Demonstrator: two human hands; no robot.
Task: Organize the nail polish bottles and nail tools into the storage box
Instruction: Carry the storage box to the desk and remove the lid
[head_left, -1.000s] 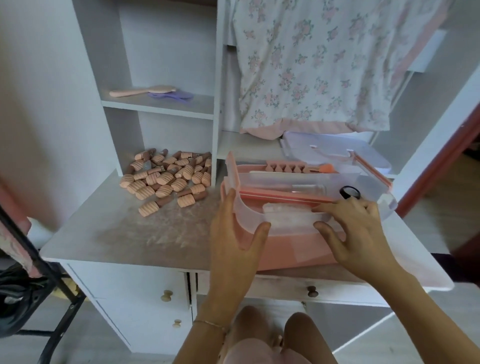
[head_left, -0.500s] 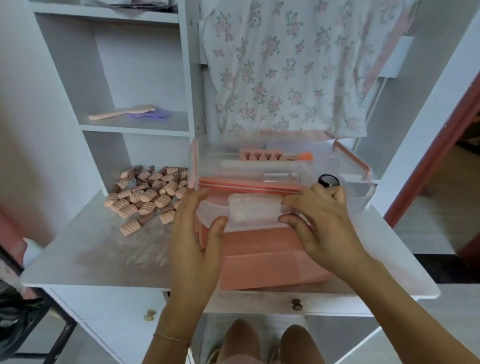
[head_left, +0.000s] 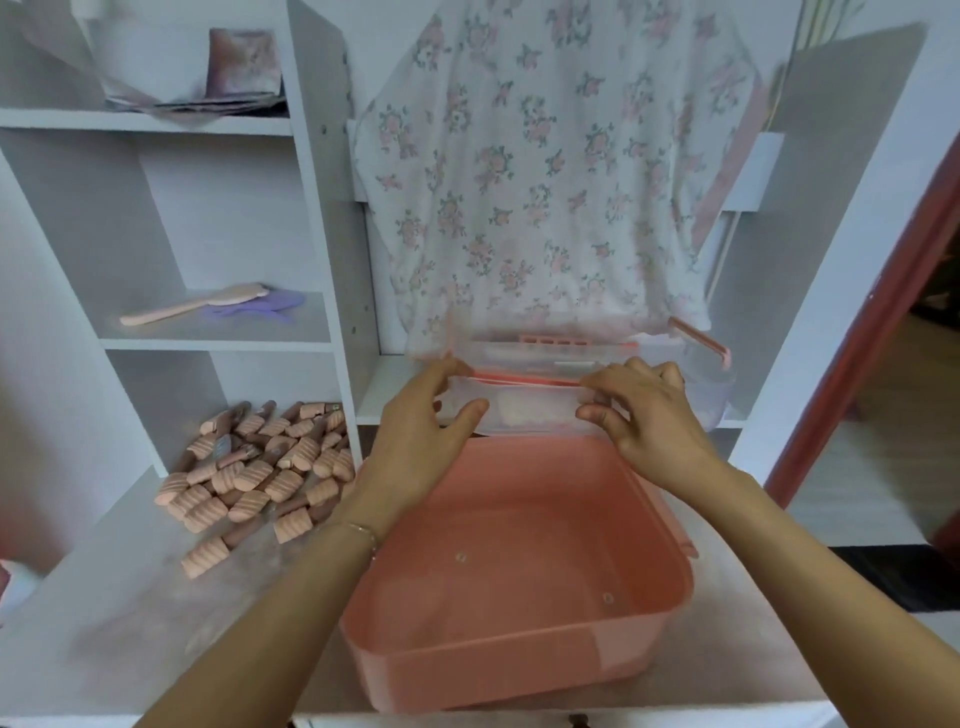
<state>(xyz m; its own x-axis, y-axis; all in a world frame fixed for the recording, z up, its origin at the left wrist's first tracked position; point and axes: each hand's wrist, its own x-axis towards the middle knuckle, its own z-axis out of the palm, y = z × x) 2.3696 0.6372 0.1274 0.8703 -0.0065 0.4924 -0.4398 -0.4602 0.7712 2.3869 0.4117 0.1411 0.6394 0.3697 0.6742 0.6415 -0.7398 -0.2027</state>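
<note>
Hands at work over a pink storage box (head_left: 519, 613) that sits open on a white counter (head_left: 130, 613), its interior bare as far as the view shows; the left hand (head_left: 415, 447) and the right hand (head_left: 649, 415) each hold a grip on the near edge of a clear plastic tray (head_left: 530, 410), thumbs under the rim and fingers curled over its top, the tray raised above the back of the box; pink items lie inside the tray, too blurred to tell apart; a heap of pink-capped nail polish bottles (head_left: 260, 467) lies on the counter to the left of the box, near the left forearm but apart from it; a thin bracelet (head_left: 358, 530) circles the left wrist; on a shelf above the heap rest a pink hairbrush (head_left: 192, 306) and a purple comb (head_left: 260, 306), touching; a floral garment (head_left: 545, 171) hangs behind the tray.
</note>
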